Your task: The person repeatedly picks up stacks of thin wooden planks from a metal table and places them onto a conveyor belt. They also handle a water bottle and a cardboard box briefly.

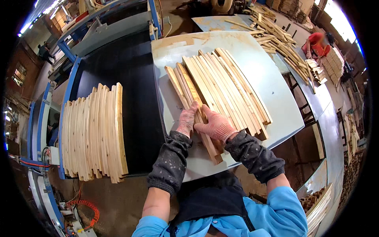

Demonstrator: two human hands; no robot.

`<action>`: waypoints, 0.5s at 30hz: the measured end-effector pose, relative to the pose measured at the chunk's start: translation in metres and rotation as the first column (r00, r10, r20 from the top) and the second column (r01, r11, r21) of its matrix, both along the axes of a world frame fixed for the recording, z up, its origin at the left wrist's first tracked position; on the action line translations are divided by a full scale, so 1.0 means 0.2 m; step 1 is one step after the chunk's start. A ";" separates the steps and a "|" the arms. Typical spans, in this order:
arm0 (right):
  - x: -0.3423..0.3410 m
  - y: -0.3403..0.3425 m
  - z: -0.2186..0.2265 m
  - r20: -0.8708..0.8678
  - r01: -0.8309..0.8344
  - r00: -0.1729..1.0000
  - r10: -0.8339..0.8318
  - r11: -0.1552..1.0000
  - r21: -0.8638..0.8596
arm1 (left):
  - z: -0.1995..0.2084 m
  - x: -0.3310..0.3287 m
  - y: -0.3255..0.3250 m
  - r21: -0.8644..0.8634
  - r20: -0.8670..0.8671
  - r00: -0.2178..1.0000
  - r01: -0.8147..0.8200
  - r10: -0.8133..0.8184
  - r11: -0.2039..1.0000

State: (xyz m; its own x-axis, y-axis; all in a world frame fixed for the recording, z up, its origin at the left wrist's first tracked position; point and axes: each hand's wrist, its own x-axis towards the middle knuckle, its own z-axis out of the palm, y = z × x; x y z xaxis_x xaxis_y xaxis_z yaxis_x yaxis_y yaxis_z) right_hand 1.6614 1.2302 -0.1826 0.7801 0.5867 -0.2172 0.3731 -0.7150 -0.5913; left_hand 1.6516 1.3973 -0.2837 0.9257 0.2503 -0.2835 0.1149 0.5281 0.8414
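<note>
On the pale table in front of me lies a batch of long wooden strips (221, 85), side by side and slightly slanted. A few wooden strips (184, 85) sit at the left side of that batch. My left hand (187, 120), in a pinkish knitted glove, grips these from their left side. My right hand (216, 124), gloved alike, closes on them from the right, its fingertips near those of the left hand. The hands hide part of the strips; their near ends stick out below the hands.
A row of wooden strips (92, 132) lies on the black conveyor belt (138, 110) to my left, beside a blue frame (68, 91). Loose strips (284, 51) are heaped at the far right, near a person in red (317, 45). A red coiled hose (92, 209) hangs lower left.
</note>
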 end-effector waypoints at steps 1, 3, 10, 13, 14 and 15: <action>-0.01 -0.03 -0.02 0.029 0.019 0.999 -0.020 0.999 0.043 | 0.00 0.00 0.01 0.145 -0.057 0.997 -0.043 0.051 0.989; -0.01 -0.13 -0.05 -0.049 0.075 0.996 -0.069 0.987 0.144 | -0.01 0.00 0.02 0.159 -0.016 0.997 -0.073 0.076 0.985; 0.07 -0.69 -0.14 -0.433 0.384 0.894 -0.114 0.692 0.612 | -0.01 0.16 0.00 0.477 0.001 0.997 -0.073 0.082 0.876; 0.24 -0.94 -0.18 -0.367 0.503 0.860 -0.354 0.706 0.499 | 0.08 0.26 -0.03 0.700 -0.075 0.997 0.062 -0.014 0.712; 0.27 -1.02 -0.20 -0.248 0.466 0.884 -0.396 0.710 0.528 | 0.11 0.29 -0.04 0.676 -0.195 0.980 0.159 -0.034 0.719; 0.34 -1.08 -0.22 -0.203 0.500 0.861 -0.466 0.704 0.505 | 0.14 0.30 -0.02 0.664 -0.316 0.944 0.293 -0.097 0.688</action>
State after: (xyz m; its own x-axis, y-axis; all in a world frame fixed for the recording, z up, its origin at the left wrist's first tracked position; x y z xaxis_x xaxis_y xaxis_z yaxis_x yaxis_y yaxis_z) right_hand 1.7291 1.0136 -0.2259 0.9852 0.1654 -0.0440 0.0188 -0.3599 -0.9328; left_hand 1.7114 1.3929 -0.2550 0.9037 0.2863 -0.3184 0.3919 -0.2535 0.8844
